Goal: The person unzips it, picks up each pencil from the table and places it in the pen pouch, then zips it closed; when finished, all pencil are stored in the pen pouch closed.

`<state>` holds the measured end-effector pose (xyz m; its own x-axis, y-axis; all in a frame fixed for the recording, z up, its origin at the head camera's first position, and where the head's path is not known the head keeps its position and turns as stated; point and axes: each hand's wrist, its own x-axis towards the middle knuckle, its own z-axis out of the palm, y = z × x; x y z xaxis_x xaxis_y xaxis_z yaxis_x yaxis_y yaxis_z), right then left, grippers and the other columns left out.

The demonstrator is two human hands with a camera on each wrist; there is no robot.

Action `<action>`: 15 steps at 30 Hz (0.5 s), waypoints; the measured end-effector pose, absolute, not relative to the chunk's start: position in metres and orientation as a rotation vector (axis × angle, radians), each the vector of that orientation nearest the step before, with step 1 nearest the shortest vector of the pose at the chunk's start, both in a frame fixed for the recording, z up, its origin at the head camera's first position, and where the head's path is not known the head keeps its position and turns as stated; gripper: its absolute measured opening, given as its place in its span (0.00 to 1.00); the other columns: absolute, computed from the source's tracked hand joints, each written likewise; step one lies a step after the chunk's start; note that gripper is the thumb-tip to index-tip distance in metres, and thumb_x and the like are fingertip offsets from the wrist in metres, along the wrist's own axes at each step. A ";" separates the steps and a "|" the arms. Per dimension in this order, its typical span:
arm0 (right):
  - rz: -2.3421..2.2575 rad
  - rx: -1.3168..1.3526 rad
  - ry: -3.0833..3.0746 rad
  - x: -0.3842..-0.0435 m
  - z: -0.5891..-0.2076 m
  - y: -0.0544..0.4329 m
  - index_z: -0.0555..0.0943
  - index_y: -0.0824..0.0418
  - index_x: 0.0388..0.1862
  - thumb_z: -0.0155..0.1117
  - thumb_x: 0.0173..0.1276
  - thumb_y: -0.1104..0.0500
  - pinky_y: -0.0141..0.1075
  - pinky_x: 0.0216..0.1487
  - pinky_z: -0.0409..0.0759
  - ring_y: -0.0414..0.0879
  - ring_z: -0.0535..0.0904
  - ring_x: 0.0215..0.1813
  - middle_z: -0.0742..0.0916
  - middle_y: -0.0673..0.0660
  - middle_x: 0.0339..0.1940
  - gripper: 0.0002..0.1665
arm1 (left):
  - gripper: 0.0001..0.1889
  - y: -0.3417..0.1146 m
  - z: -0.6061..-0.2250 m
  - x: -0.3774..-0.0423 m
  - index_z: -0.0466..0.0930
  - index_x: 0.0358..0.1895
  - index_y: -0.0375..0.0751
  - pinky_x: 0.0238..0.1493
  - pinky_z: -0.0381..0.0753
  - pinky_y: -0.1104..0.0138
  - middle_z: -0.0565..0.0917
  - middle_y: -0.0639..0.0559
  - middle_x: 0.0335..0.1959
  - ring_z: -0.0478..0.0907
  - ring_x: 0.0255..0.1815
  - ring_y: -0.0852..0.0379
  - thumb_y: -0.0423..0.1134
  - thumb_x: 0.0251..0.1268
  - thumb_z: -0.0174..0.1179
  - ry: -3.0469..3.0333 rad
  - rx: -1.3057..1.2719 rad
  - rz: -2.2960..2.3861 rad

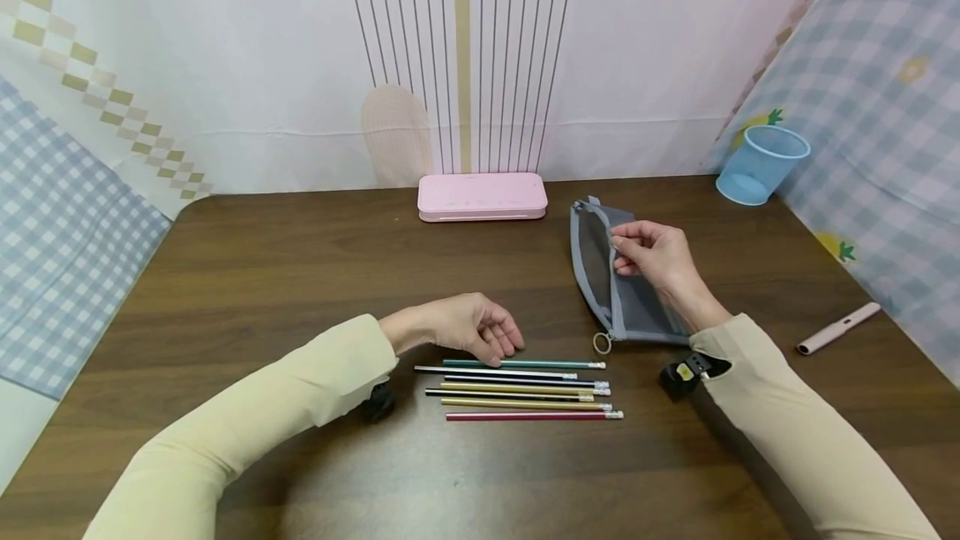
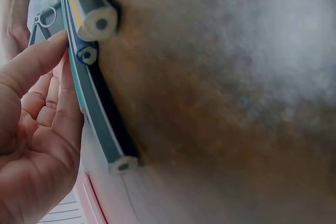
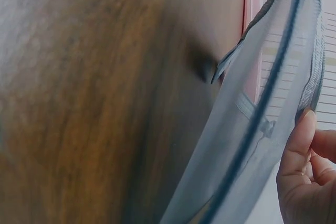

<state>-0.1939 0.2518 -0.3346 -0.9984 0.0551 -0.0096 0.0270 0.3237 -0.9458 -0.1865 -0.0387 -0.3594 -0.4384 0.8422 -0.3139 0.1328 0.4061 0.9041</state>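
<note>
Several pencils with white erasers lie side by side on the table, from a teal pencil [image 1: 525, 363] at the back to a red pencil [image 1: 528, 417] at the front. My left hand [image 1: 480, 330] is over the teal pencil, fingers loosely bent, thumb tip right at its side. In the left wrist view, the thumb [image 2: 50, 48] overlaps the row near that pencil. My right hand [image 1: 660, 261] pinches the zipped edge of a grey mesh pouch [image 1: 648, 307] between thumb and fingers. The pouch's mouth gapes, and a ring [image 1: 602, 343] hangs from its near corner.
A pink case [image 1: 482, 197] sits at the back of the table, against a patterned cloth. Far right stands a light blue mesh cup [image 1: 757, 169]. A slim pale pink tool [image 1: 838, 328] lies near the table's right edge.
</note>
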 end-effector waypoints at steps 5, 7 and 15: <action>1.816 -0.084 -2.531 -0.194 -0.335 0.253 0.73 0.76 0.52 0.56 0.69 0.65 0.25 0.26 0.81 0.32 0.78 0.21 0.80 0.44 0.23 0.17 | 0.14 -0.039 -0.357 -0.185 0.81 0.45 0.32 0.41 0.82 0.71 0.84 0.47 0.35 0.80 0.32 0.63 0.22 0.54 0.63 1.906 0.904 1.038; 1.822 -0.089 -2.527 -0.194 -0.334 0.253 0.73 0.76 0.52 0.56 0.69 0.65 0.25 0.26 0.81 0.32 0.78 0.21 0.80 0.44 0.23 0.17 | 0.13 -0.039 -0.357 -0.186 0.81 0.44 0.34 0.41 0.82 0.72 0.85 0.49 0.34 0.81 0.32 0.63 0.23 0.54 0.64 1.941 0.928 1.021; 1.846 -0.100 -2.504 -0.195 -0.335 0.254 0.73 0.76 0.52 0.56 0.69 0.65 0.25 0.26 0.81 0.32 0.78 0.21 0.80 0.44 0.22 0.17 | 0.11 -0.041 -0.356 -0.187 0.84 0.39 0.41 0.38 0.81 0.74 0.85 0.55 0.30 0.81 0.30 0.65 0.25 0.53 0.64 2.078 1.016 0.917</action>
